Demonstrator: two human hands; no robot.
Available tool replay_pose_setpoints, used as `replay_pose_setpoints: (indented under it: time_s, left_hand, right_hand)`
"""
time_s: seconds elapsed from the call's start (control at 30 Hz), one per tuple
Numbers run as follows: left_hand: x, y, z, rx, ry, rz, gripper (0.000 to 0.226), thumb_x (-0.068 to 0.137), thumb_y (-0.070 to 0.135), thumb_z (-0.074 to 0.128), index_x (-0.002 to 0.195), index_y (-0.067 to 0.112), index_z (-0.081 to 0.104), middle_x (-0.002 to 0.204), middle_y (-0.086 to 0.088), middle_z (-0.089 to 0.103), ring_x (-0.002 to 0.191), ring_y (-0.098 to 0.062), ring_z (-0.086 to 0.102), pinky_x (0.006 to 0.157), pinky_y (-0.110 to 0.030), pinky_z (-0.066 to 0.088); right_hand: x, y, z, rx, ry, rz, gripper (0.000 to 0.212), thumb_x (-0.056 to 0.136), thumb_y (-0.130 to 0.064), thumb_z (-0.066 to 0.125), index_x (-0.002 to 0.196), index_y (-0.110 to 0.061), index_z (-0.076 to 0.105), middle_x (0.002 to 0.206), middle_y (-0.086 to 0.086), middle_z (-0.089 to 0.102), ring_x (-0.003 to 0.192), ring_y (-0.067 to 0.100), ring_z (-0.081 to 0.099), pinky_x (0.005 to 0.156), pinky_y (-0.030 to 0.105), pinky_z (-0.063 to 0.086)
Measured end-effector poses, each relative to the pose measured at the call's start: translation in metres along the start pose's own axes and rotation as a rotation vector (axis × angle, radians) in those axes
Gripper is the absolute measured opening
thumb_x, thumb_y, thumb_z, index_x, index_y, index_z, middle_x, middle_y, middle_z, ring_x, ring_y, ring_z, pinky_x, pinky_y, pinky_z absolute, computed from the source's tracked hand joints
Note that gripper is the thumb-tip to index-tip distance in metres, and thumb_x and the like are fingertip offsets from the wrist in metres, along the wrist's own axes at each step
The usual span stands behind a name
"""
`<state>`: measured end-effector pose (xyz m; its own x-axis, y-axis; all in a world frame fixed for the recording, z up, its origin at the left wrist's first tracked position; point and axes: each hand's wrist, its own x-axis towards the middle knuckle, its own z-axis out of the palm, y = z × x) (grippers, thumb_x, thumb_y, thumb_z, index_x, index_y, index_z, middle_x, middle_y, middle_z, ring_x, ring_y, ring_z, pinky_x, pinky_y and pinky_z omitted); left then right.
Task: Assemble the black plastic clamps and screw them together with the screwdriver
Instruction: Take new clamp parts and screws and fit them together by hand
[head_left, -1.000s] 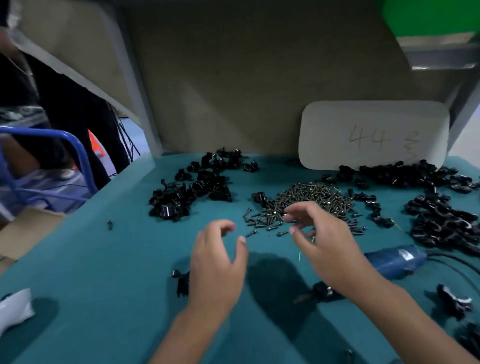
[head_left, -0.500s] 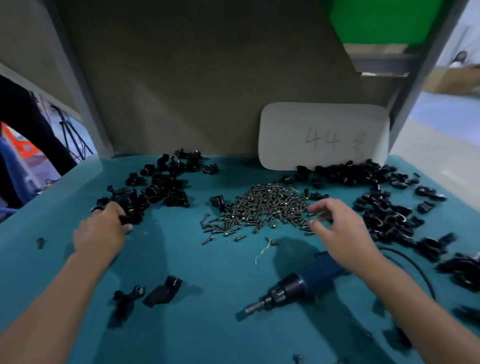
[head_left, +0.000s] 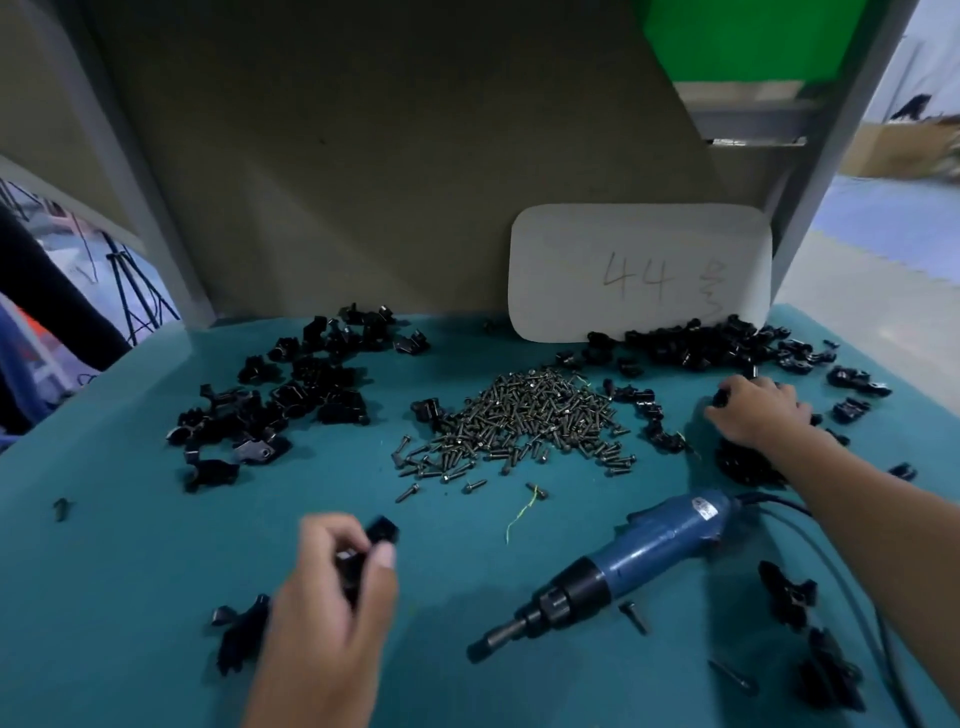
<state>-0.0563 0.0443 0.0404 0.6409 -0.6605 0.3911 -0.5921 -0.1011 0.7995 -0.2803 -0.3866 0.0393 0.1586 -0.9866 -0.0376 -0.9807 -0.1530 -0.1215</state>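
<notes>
Black clamp piece (head_left: 382, 532) in left hand (head_left: 332, 587); screwdriver (head_left: 618, 564) between hands.

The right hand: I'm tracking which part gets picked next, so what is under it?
The right hand rests on a heap of black clamp pieces on the teal table. Which piece its fingers touch is hidden by the hand.

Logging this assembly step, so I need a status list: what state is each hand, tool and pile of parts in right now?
Left hand: holds a black clamp piece above the table.
Right hand: reaches into the right clamp pile, grip unclear.
Screwdriver: lying on its side, untouched.
Screw pile: loose heap at the centre.
Left clamp pile: scattered, untouched.
</notes>
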Motion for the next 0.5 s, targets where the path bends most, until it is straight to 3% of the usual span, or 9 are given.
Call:
replay_pose_setpoints:
  time_s: [0.1,0.2,0.3,0.37,0.43,0.5]
  left_hand:
    - [-0.012,-0.012,0.03,-0.045,-0.148,0.001,0.011,0.095,0.057,0.041,0.093,0.046,0.042,0.065,0.008,0.059,0.043,-0.003,0.046,0.043,-0.01,0.029]
    - [-0.012,-0.027,0.038,-0.028,-0.264,-0.011,0.019,0.086,0.064,0.04,0.101,0.052,0.042,0.071,0.018,0.061,0.049,-0.003,0.051,0.048,-0.013,0.033]
    - [-0.012,-0.036,0.04,-0.017,-0.266,-0.05,0.028,0.084,0.067,0.042,0.109,0.056,0.039,0.095,0.03,0.06,0.073,0.001,0.061,0.062,-0.011,0.042]
    - [-0.011,-0.037,0.041,-0.012,-0.274,-0.078,0.035,0.082,0.068,0.044,0.115,0.058,0.035,0.105,0.034,0.054,0.088,0.004,0.06,0.071,-0.011,0.043]
    - [-0.01,-0.034,0.043,-0.032,-0.288,-0.113,0.039,0.083,0.068,0.044,0.118,0.053,0.037,0.104,0.034,0.055,0.086,0.001,0.06,0.07,-0.015,0.043]
    - [-0.009,-0.031,0.04,-0.084,-0.286,-0.134,0.034,0.084,0.067,0.045,0.114,0.051,0.044,0.095,0.032,0.06,0.077,0.001,0.06,0.065,-0.014,0.042]
  right_hand:
    - [0.004,0.005,0.003,-0.082,0.023,-0.029,0.059,0.098,-0.051,0.056,0.147,-0.021,0.042,0.147,0.011,0.043,0.137,0.038,0.036,0.11,0.05,0.033]
    - [0.008,0.01,0.004,-0.08,0.069,-0.046,0.061,0.093,-0.055,0.063,0.141,-0.022,0.047,0.141,0.01,0.049,0.132,0.037,0.039,0.106,0.048,0.035]
    - [0.004,0.016,0.008,-0.001,0.147,-0.11,0.05,0.089,-0.049,0.071,0.126,-0.023,0.05,0.133,0.007,0.057,0.123,0.034,0.044,0.097,0.045,0.035]
    - [-0.003,0.017,0.008,0.097,0.188,-0.152,0.034,0.092,-0.04,0.07,0.114,-0.024,0.049,0.125,0.007,0.062,0.115,0.033,0.052,0.092,0.044,0.036]
    - [-0.017,0.009,0.001,0.275,0.199,-0.181,0.024,0.097,-0.03,0.067,0.112,-0.021,0.051,0.123,0.012,0.064,0.109,0.034,0.057,0.089,0.04,0.042]
    - [-0.045,-0.009,-0.015,0.529,0.244,-0.218,0.027,0.099,-0.027,0.065,0.12,-0.015,0.054,0.122,0.012,0.064,0.104,0.029,0.062,0.082,0.031,0.045]
